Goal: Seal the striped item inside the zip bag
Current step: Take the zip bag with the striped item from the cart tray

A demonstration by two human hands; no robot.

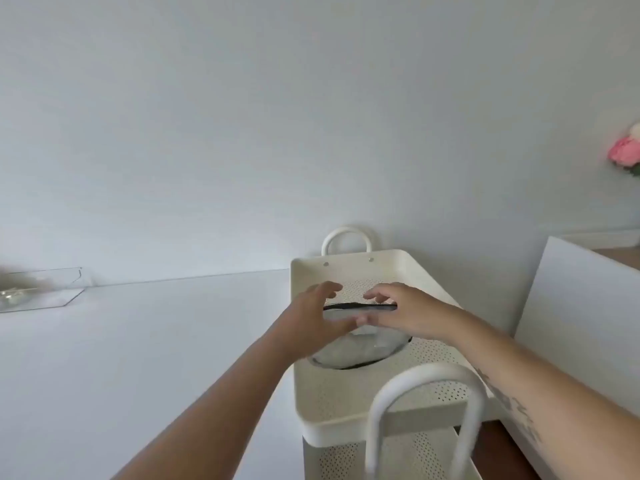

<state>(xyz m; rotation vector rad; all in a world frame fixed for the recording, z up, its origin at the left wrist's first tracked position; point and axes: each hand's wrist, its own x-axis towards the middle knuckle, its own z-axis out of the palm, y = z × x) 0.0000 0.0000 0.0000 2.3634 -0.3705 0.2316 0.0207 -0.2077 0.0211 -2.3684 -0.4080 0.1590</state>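
Both hands meet over the clear bag (360, 351) in the cart tray (349, 410) — left hand (311, 320) spread open, right hand (403, 315) pinching its black zip edge (349, 306); contents blurred.

One clear plastic zip bag with a black zipper band (360, 351). One cream perforated metal cart (346, 396), two shelves visible, two white loop handles. Two bare hands: left hand (311, 323), right hand (405, 313). One clear glass tray (41, 292). One pink flower bunch (625, 152).
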